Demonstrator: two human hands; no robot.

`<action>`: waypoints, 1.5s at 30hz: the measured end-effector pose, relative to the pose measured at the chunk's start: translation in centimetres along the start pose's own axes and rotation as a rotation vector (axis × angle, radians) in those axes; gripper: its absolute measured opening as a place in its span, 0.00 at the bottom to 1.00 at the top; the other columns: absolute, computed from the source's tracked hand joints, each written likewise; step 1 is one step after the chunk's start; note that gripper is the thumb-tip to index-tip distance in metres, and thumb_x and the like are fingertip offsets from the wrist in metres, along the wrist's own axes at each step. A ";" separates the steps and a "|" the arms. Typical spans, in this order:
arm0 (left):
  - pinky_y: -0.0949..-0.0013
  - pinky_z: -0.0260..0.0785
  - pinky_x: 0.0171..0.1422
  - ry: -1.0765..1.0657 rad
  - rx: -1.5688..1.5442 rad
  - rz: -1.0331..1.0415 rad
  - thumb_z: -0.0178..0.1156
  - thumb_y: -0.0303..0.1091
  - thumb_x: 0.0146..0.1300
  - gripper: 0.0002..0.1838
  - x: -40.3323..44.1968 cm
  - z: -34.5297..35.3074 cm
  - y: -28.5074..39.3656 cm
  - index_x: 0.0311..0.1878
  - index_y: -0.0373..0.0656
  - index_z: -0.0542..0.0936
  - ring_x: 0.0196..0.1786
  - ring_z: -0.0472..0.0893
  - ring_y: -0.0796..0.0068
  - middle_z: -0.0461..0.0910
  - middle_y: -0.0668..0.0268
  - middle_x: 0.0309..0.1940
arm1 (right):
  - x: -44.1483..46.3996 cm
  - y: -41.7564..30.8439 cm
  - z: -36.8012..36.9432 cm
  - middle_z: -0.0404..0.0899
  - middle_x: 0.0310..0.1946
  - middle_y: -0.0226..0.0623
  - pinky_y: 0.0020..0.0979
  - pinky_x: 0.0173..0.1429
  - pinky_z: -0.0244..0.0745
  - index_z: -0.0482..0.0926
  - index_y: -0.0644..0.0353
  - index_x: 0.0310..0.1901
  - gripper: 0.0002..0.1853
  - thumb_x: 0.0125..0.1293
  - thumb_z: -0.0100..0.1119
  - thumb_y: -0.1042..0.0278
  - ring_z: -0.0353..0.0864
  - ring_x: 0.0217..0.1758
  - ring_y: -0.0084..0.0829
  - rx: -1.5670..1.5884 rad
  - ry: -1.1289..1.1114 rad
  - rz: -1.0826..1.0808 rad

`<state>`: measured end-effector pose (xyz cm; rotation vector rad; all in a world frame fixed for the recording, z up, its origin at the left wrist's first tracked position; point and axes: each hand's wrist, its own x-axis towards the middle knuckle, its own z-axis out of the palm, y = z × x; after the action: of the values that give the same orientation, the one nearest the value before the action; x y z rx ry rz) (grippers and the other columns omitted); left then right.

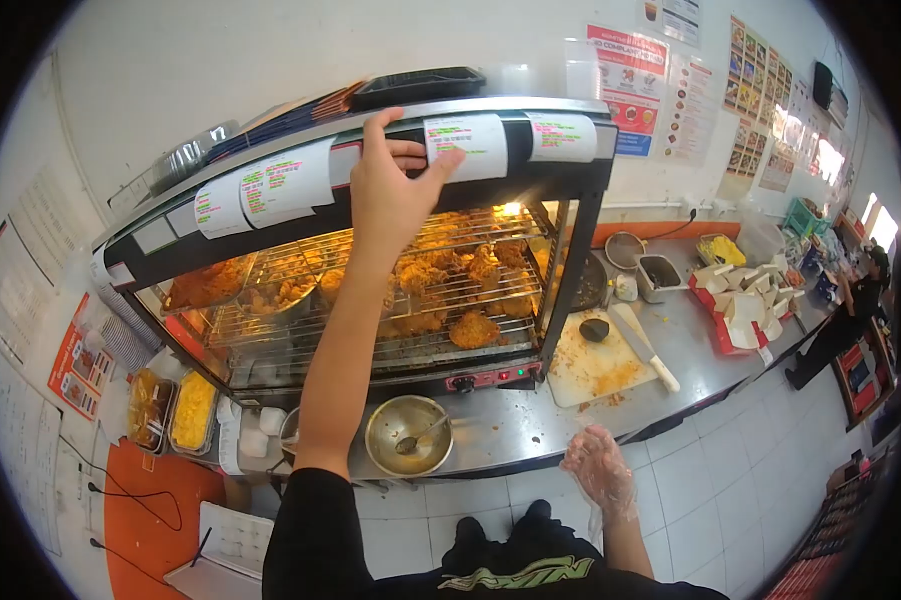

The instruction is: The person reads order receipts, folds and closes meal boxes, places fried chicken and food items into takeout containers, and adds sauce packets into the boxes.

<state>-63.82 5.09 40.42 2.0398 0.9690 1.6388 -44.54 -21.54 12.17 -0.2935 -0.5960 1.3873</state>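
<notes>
My bare left hand [395, 175] is raised to the top front of a heated display cabinet [595, 190]. Its thumb lies on the lower left of a printed order ticket [475, 140], and curled fingers meet the ticket's left edge; the index finger reaches to the cabinet's top rim. Behind the glass, fried chicken pieces [475, 330] rest on wire racks, partly hidden by my forearm. In a clear plastic glove, my right hand [602, 470] hangs empty in front of the counter, fingers loosely apart. Nearest to it is a white cutting board [595, 375] bearing a knife [645, 350] and crumbs.
A steel bowl [408, 435] with a spoon sits at the counter's front edge. More tickets [285, 185] line the cabinet front. Trays of yellow food [195, 410] stand at left. At right are a red box of cartons [740, 310] and another person [855, 310] farther off.
</notes>
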 end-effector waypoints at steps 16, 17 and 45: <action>0.64 0.64 0.62 -1.044 -1.017 -0.962 0.53 0.23 0.63 0.26 -44.8 29.0 2.3 0.63 0.37 0.58 0.56 0.73 0.67 0.71 0.55 0.55 | -16.9 -11.7 -16.4 0.77 0.37 0.38 0.30 0.47 0.72 0.75 0.65 0.49 0.23 0.61 0.58 0.53 0.75 0.43 0.29 -0.769 0.499 0.208; 0.64 0.64 0.62 -1.058 -0.993 -0.979 0.53 0.23 0.63 0.26 -46.4 31.1 2.0 0.63 0.37 0.58 0.56 0.73 0.67 0.71 0.55 0.55 | -18.4 -12.1 -18.0 0.77 0.37 0.38 0.30 0.47 0.72 0.75 0.65 0.49 0.23 0.61 0.58 0.53 0.75 0.43 0.29 -0.741 0.508 0.209; 0.73 0.61 0.31 -0.458 -0.248 -1.488 0.69 0.48 0.51 0.21 -66.7 98.5 -4.7 0.42 0.46 0.75 0.29 0.69 0.80 0.71 0.72 0.28 | -42.0 -37.0 -50.0 0.73 0.23 0.25 0.20 0.29 0.64 0.79 0.59 0.37 0.13 0.59 0.62 0.57 0.70 0.25 0.17 -0.685 1.450 0.672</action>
<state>22.06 -23.79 -36.76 0.8552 1.4074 0.4082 11.04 -61.67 -18.50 -1.9669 0.3378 1.1359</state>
